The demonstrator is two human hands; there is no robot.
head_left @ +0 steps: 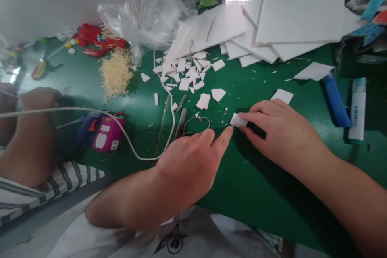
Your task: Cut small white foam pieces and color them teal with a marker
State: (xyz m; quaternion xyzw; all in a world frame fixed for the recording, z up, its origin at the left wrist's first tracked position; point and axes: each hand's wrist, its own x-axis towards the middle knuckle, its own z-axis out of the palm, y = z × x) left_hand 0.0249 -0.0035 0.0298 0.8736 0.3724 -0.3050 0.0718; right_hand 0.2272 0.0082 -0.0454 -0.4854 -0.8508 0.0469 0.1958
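A small white foam-board piece is just above the green tabletop, between my two hands. My right hand pinches it from the right, thumb below and fingers above. From the left, my left hand reaches in with its index fingertip against the piece's lower edge. That hand's other fingers are curled, and its thumb is hidden. Behind my right fingers lies a flat white square. Loose foam offcuts and tiny crumbs are scattered beyond my left hand, near a thin loop of cord.
Foam boards are stacked at the back right, beside a clear plastic bag. A blue cutter and a white marker lie right. A white cable crosses near a magenta box. Another person's arm rests left.
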